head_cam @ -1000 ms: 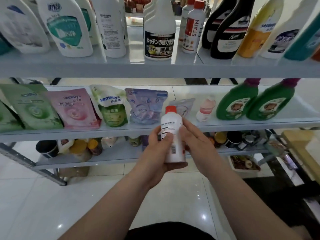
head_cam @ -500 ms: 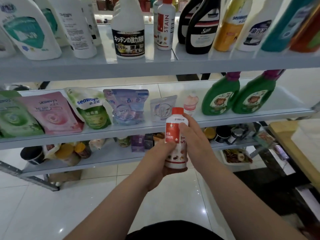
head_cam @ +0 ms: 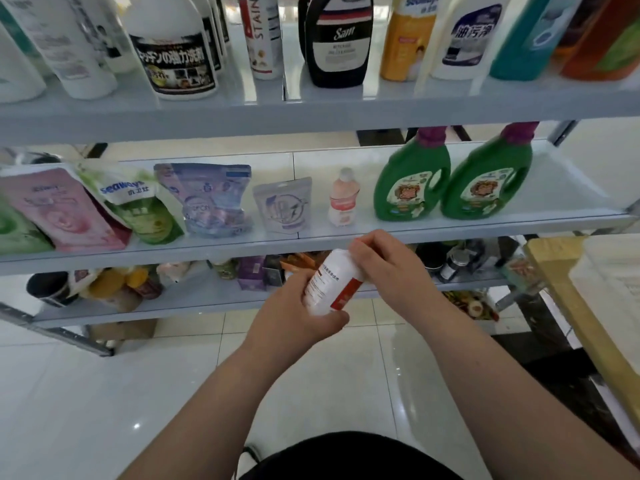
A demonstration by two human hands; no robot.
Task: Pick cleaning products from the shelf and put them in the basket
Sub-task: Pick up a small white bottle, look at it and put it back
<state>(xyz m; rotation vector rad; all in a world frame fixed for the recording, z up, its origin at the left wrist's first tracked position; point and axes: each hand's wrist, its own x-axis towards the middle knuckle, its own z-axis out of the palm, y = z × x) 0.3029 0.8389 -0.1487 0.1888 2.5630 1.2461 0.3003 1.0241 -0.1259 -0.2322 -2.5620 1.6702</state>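
Bottle: white bottle (head_cam: pixel 323 284) with a red label, tilted with its top up and to the right, held in the air just in front of the middle shelf (head_cam: pixel 485 225).
Left hand (head_cam: pixel 294 317): fingers curled round the bottle's lower body, gripping it.
Right hand (head_cam: pixel 384 268): fingers curled over the bottle's top end, with the cap hidden beneath.
Middle shelf: refill pouches (head_cam: pixel 204 199) at left, small pink bottle (head_cam: pixel 343 199) near centre, two green jugs (head_cam: pixel 412 181) at right.

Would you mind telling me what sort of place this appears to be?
Probably a shop or mock store: tiered metal shelves hold rows of cleaner bottles, refill pouches and two matching green detergent jugs.
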